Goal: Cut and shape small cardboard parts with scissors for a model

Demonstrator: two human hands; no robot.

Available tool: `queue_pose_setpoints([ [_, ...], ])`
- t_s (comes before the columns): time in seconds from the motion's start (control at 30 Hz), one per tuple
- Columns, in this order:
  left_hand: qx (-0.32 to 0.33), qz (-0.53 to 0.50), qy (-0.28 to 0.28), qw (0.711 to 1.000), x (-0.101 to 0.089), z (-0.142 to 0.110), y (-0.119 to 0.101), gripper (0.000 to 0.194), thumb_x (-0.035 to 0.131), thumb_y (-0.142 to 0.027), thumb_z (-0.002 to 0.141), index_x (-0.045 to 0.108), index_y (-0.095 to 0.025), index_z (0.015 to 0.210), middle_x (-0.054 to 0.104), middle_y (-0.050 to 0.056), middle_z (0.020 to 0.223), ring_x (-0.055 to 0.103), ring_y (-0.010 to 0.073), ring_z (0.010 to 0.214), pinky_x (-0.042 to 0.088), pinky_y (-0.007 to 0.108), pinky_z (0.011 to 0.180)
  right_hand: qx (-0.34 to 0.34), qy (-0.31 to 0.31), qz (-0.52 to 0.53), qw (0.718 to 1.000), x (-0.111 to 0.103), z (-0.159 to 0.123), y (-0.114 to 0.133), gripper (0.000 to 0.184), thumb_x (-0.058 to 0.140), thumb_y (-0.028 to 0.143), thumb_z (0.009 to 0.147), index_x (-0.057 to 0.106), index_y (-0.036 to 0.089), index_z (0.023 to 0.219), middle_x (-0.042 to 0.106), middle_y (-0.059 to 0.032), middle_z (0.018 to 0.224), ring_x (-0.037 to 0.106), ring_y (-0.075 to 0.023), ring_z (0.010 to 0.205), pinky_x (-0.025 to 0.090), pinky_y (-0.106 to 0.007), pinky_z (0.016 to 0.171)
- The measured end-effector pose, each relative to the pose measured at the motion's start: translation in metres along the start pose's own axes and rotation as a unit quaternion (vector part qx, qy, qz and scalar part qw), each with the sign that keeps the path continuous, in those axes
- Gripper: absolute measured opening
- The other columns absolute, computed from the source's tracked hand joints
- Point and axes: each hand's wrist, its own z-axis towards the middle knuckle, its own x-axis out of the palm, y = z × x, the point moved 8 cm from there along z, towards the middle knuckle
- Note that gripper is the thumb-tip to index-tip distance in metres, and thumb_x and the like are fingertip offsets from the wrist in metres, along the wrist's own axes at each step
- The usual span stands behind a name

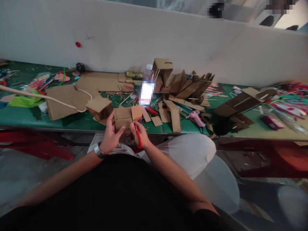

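Observation:
A small folded piece of cardboard (123, 116) is gripped in my left hand (111, 136), the thumb on its near face and the fingers round its left side. My right hand (140, 133) holds red-handled scissors (138, 137) at the cardboard's right edge; their blades are mostly hidden by the cardboard and fingers. An orange-tan flap (136, 113) sticks out to the right above the scissors. Just behind my left hand, an open cardboard box shape (99, 107) rests at the table's front edge.
A bright phone screen (146, 92) leans before a clear bottle (148, 73). Cardboard strips (175, 117), a pink glue gun (196, 118) and cardboard structures (237, 102) lie right on the green table (154, 129). A pale cord (48, 96) crosses the left. A white partition (144, 35) stands behind.

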Motion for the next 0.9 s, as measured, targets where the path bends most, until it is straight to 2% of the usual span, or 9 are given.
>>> queue_pose_setpoints([
  [0.2,-0.022,-0.045,-0.013,0.999,-0.001,0.001,0.007,0.103,0.083,-0.042,0.09,0.018,-0.039,0.169,0.051,0.015,0.164,0.065,0.0353,0.135,0.066,0.046,0.098,0.026,-0.028,-0.04,0.998,-0.001,0.0,-0.001,0.057,0.067,0.079,0.086,0.055,0.023,0.085,0.05,0.0057,0.057,0.047,-0.0125,0.044,0.038,-0.025,0.04],
  [0.47,-0.068,-0.095,-0.044,0.992,-0.005,0.003,0.018,0.104,0.088,-0.039,0.085,0.022,-0.041,0.166,0.059,0.013,0.157,0.07,0.0317,0.128,0.068,0.038,0.087,0.015,-0.027,-0.096,0.995,-0.004,0.01,-0.014,0.057,0.068,0.078,0.086,0.056,0.022,0.082,0.052,0.0043,0.058,0.049,-0.0127,0.051,0.037,-0.023,0.046],
  [0.6,-0.055,-0.07,-0.036,0.995,-0.006,0.003,0.018,0.106,0.087,-0.042,0.086,0.02,-0.038,0.168,0.055,0.015,0.161,0.065,0.0332,0.136,0.065,0.044,0.099,0.031,-0.017,-0.075,0.997,-0.002,0.01,-0.014,0.058,0.062,0.081,0.088,0.056,0.023,0.087,0.051,0.0051,0.061,0.047,-0.0122,0.049,0.038,-0.024,0.046],
  [0.7,-0.032,-0.037,-0.02,0.999,-0.005,0.004,0.012,0.106,0.087,-0.043,0.086,0.021,-0.033,0.168,0.053,0.016,0.162,0.061,0.0339,0.141,0.061,0.046,0.106,0.005,-0.009,-0.069,0.998,-0.001,0.009,-0.007,0.058,0.058,0.08,0.091,0.055,0.022,0.084,0.051,0.004,0.065,0.049,-0.0134,0.055,0.042,-0.025,0.052],
  [0.8,-0.039,-0.026,-0.016,0.999,-0.005,0.005,0.009,0.106,0.088,-0.042,0.085,0.022,-0.031,0.168,0.055,0.017,0.16,0.063,0.0347,0.137,0.064,0.044,0.099,-0.033,-0.028,-0.12,0.992,-0.006,0.01,-0.001,0.057,0.056,0.076,0.094,0.055,0.021,0.078,0.052,0.0023,0.067,0.051,-0.0147,0.064,0.042,-0.026,0.059],
  [0.9,-0.071,-0.05,-0.022,0.996,-0.006,0.006,0.014,0.108,0.088,-0.043,0.084,0.02,-0.035,0.168,0.057,0.016,0.158,0.068,0.0354,0.13,0.068,0.042,0.086,-0.041,-0.041,-0.171,0.983,-0.009,0.012,-0.002,0.054,0.058,0.073,0.094,0.056,0.021,0.077,0.053,0.0019,0.066,0.051,-0.0153,0.066,0.04,-0.026,0.061],
])
